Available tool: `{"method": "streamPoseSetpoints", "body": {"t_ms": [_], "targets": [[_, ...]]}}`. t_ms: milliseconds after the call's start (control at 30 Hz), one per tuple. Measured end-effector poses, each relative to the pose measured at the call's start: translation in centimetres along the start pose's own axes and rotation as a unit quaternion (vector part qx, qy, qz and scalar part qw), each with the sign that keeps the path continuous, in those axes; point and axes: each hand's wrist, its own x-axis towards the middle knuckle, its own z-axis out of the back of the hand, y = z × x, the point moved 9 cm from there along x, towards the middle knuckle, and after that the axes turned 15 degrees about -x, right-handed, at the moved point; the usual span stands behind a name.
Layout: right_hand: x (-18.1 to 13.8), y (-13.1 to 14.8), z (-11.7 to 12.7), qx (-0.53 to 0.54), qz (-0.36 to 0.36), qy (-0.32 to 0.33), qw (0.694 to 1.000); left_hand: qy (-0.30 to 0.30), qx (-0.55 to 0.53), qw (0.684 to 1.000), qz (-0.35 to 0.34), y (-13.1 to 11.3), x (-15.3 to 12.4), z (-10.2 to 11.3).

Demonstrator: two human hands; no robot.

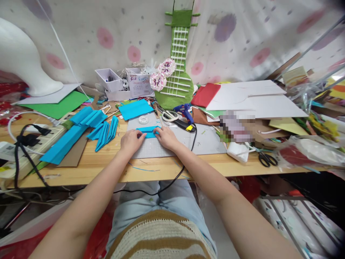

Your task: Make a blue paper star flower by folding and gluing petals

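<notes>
A small blue strip of paper [148,130] lies between my two hands over the grey cutting mat [210,144]. My left hand [132,140] pinches its left end, and my right hand [165,136] grips the right end, fingers closed on it. Just behind stand a flat blue paper sheet [136,109] and a round white disc [143,119]. To the left of my left hand are several folded blue paper pieces [106,133] and a longer pleated blue strip [63,144].
A blue glue gun [184,112], white-handled scissors [169,116] and a yellow-tipped cutter [184,125] lie beyond my right hand. A green paper guitar [175,72] leans at the back. A power strip [35,144] sits left; black scissors [267,159] lie right. A black cable crosses the table edge.
</notes>
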Motion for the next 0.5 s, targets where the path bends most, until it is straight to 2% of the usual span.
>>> {"method": "streamPoseSetpoints", "body": {"t_ms": [200, 500], "targets": [[-0.2, 0.1, 0.2, -0.01, -0.005, -0.012, 1.0, -0.03, 0.069, 0.997, 0.03, -1.1, 0.4, -0.6], [-0.2, 0.1, 0.2, -0.002, -0.012, -0.001, 1.0, 0.006, 0.113, 0.992, 0.057, -1.3, 0.3, -0.7]]}}
